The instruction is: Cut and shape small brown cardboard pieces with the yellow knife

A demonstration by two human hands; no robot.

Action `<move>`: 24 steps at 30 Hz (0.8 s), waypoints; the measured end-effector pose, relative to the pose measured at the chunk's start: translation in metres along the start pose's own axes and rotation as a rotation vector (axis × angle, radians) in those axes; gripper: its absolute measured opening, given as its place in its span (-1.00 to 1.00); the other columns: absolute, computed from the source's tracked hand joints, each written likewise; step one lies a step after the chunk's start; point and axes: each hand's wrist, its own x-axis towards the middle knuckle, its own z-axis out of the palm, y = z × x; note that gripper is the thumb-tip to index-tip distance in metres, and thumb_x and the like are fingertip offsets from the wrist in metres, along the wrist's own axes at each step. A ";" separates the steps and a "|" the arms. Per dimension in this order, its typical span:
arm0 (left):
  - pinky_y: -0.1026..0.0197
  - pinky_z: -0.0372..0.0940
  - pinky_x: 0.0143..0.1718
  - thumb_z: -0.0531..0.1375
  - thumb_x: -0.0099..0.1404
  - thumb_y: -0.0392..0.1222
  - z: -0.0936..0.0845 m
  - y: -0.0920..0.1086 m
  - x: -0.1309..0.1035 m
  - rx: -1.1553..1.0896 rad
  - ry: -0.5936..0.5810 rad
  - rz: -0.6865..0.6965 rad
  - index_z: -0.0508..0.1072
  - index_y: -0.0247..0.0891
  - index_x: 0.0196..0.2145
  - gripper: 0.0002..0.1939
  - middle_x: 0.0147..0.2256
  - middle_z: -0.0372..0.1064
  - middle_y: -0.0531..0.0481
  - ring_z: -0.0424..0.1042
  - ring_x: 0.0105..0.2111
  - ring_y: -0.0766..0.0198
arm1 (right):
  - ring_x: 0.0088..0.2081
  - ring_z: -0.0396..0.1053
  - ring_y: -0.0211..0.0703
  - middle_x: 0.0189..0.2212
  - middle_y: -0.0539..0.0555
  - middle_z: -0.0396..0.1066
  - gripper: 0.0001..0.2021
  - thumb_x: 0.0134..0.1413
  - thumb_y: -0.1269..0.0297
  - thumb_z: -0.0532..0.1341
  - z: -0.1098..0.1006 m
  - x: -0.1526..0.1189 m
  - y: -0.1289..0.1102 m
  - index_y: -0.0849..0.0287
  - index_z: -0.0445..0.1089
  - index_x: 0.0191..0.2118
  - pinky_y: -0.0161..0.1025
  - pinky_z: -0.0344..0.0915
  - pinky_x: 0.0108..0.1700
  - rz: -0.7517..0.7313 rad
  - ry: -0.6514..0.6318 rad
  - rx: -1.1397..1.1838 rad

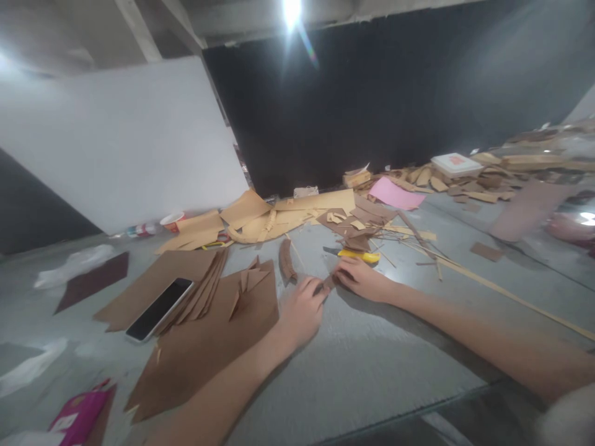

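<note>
In the head view, the grey tabletop (pixel 381 365) stretches from the hands to its near edge; a yellow-handled knife (pixel 360 255) lies just beyond the right hand (pixel 361 279), and a brown sheet (pixel 209 344) beside the left forearm. The right hand and left hand (pixel 303 311) pinch a small brown piece (pixel 330 284) between them, mostly covered by fingers. Print on the white box (pixel 456 163) is too blurred to read.

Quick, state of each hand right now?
Left hand: closed, holding a small brown piece.
Right hand: closed, fingers on the same piece's other end.
</note>
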 end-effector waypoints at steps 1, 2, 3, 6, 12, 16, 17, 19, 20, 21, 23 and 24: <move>-0.09 0.44 0.15 0.04 0.39 -0.49 0.000 0.001 0.000 0.010 -0.007 0.001 0.54 -0.27 0.04 -0.60 0.02 0.45 -0.19 0.39 0.12 0.04 | -0.17 0.40 -0.04 -0.25 0.12 0.46 -0.79 0.48 0.31 0.04 0.001 0.000 0.001 0.13 0.38 -0.19 -0.07 0.27 -0.04 0.011 0.004 0.009; -0.07 0.44 0.14 0.05 0.40 -0.49 -0.001 0.001 0.001 0.013 -0.018 0.007 0.53 -0.28 0.04 -0.61 -0.01 0.45 -0.19 0.40 0.10 0.05 | -0.16 0.40 -0.04 -0.24 0.12 0.46 -0.81 0.48 0.31 0.05 0.002 -0.001 0.001 0.13 0.38 -0.17 -0.07 0.26 -0.03 0.019 0.007 0.015; -0.06 0.44 0.14 0.05 0.40 -0.50 -0.001 0.001 0.001 0.012 -0.027 0.013 0.53 -0.29 0.04 -0.62 -0.02 0.45 -0.18 0.40 0.09 0.05 | -0.15 0.40 -0.04 -0.22 0.12 0.46 -0.82 0.48 0.30 0.06 0.002 -0.001 0.000 0.13 0.38 -0.14 -0.06 0.25 -0.01 0.024 0.009 0.016; -0.06 0.43 0.17 0.05 0.39 -0.51 -0.002 0.000 0.001 -0.007 -0.037 0.032 0.52 -0.32 0.05 -0.61 -0.01 0.46 -0.19 0.38 0.11 0.05 | -0.11 0.40 -0.03 -0.17 0.12 0.47 -0.82 0.50 0.28 0.05 0.002 -0.001 -0.003 0.14 0.39 -0.08 -0.02 0.22 0.04 0.029 -0.019 0.009; -0.08 0.42 0.18 0.04 0.39 -0.50 0.001 -0.003 0.000 -0.029 -0.021 0.048 0.51 -0.28 0.08 -0.59 0.01 0.48 -0.18 0.39 0.10 0.06 | -0.02 0.37 0.02 -0.15 0.17 0.42 -0.77 0.50 0.24 0.05 -0.002 -0.001 -0.006 0.14 0.42 -0.16 0.03 0.23 0.09 0.084 -0.040 -0.007; -0.08 0.41 0.20 0.05 0.40 -0.51 0.002 -0.003 0.000 -0.019 -0.020 0.052 0.51 -0.32 0.08 -0.60 0.02 0.49 -0.18 0.38 0.11 0.05 | 0.06 0.35 0.05 -0.08 0.18 0.39 -0.81 0.48 0.24 0.08 -0.003 -0.002 -0.010 0.14 0.42 -0.06 0.07 0.21 0.14 0.096 -0.043 -0.004; -0.08 0.42 0.19 0.05 0.40 -0.51 0.001 -0.003 0.000 -0.015 -0.020 0.053 0.51 -0.33 0.08 -0.60 0.02 0.50 -0.19 0.38 0.11 0.05 | 0.05 0.35 0.06 -0.08 0.18 0.39 -0.81 0.49 0.24 0.07 -0.003 -0.002 -0.010 0.14 0.41 -0.06 0.07 0.21 0.14 0.098 -0.047 -0.002; -0.07 0.42 0.18 0.05 0.41 -0.50 0.001 -0.002 0.000 -0.008 -0.015 0.054 0.52 -0.34 0.08 -0.60 0.02 0.51 -0.19 0.38 0.12 0.05 | 0.03 0.35 0.05 -0.11 0.17 0.39 -0.80 0.49 0.24 0.07 -0.003 -0.001 -0.010 0.14 0.41 -0.10 0.07 0.20 0.13 0.113 -0.051 0.004; -0.07 0.42 0.18 0.05 0.41 -0.50 0.001 -0.002 -0.001 -0.002 -0.010 0.058 0.52 -0.34 0.08 -0.61 0.02 0.51 -0.20 0.38 0.12 0.05 | 0.02 0.35 0.04 -0.12 0.17 0.39 -0.80 0.49 0.24 0.07 -0.003 -0.001 -0.010 0.15 0.40 -0.13 0.06 0.20 0.13 0.123 -0.048 0.010; -0.07 0.42 0.19 0.05 0.41 -0.50 0.001 -0.002 -0.001 0.004 -0.008 0.064 0.52 -0.35 0.08 -0.61 0.03 0.51 -0.20 0.38 0.12 0.05 | 0.00 0.36 0.03 -0.13 0.16 0.39 -0.80 0.49 0.24 0.07 -0.002 0.000 -0.010 0.15 0.40 -0.15 0.05 0.20 0.12 0.133 -0.043 0.017; -0.07 0.42 0.19 0.05 0.42 -0.50 0.001 -0.002 -0.001 0.016 -0.007 0.075 0.53 -0.37 0.08 -0.62 0.04 0.52 -0.21 0.38 0.12 0.05 | -0.04 0.37 0.01 -0.16 0.14 0.40 -0.81 0.48 0.25 0.09 -0.002 0.001 -0.010 0.15 0.38 -0.19 0.03 0.20 0.10 0.150 -0.033 0.026; -0.07 0.43 0.19 0.05 0.42 -0.50 0.001 -0.002 -0.001 0.020 -0.009 0.078 0.53 -0.37 0.08 -0.62 0.05 0.52 -0.21 0.39 0.12 0.05 | -0.06 0.37 0.00 -0.17 0.13 0.41 -0.80 0.48 0.25 0.09 -0.002 0.001 -0.010 0.16 0.38 -0.20 0.01 0.19 0.09 0.155 -0.034 0.030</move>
